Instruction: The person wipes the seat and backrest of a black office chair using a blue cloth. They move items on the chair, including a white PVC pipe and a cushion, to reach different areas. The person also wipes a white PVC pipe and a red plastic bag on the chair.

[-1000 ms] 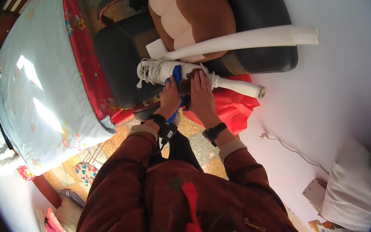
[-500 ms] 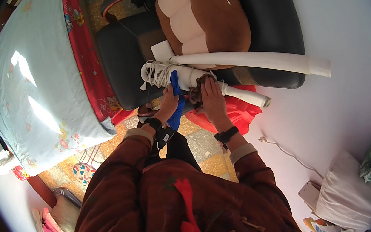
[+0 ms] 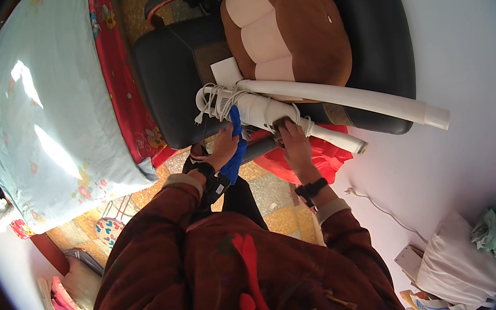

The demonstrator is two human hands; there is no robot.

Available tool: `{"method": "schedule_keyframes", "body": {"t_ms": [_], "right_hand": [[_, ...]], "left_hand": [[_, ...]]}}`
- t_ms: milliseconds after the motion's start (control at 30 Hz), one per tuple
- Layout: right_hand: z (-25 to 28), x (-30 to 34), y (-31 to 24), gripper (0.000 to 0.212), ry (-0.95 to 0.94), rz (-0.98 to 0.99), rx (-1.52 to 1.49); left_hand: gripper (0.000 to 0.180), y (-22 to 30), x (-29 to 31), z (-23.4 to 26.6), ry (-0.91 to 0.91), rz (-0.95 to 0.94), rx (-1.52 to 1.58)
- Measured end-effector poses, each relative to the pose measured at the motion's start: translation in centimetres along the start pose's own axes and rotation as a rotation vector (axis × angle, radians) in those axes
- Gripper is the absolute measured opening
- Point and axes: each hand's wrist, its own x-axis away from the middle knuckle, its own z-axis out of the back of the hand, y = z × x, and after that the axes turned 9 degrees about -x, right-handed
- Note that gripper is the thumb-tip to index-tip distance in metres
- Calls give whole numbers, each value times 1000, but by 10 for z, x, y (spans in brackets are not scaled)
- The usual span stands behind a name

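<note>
Blue cloth (image 3: 234, 150) pinched in left hand (image 3: 222, 149) at mid-frame, pressed against white appliance body (image 3: 255, 109) lying across front edge of black armchair (image 3: 177, 83). Right hand (image 3: 291, 140) just beside, fingers curled onto same white body from below; whether truly gripping or only steadying, cannot tell. Just behind the hands, white cord (image 3: 213, 100) bundled in loops at the appliance's left end. Further up, long white tube (image 3: 346, 101) running toward right of frame, past armchair's edge and unsupported there. Brown cushion (image 3: 284, 23) on the seat beyond. Red bag (image 3: 313, 156) on floor under right wrist. Pale blue bedspread (image 3: 45, 118) at far left.

Likely risks: appliance rolling off seat edge if right hand loosens; overhanging tube tipping it; cloth snagging in cord loops.
</note>
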Motion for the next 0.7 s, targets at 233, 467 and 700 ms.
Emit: {"method": "schedule_keyframes", "body": {"t_ms": [233,467,700], "right_hand": [[-41,-67,-34,60,-95,196,161],[-82,-98,-17,55,-200,227,336],[-50,-81,-16,52,-284,254,373]], "left_hand": [[44,-8,4,12,-35,-34,88],[34,-24,9,25,-11,83,206],[34,-37,15,33,14,122,369]]}}
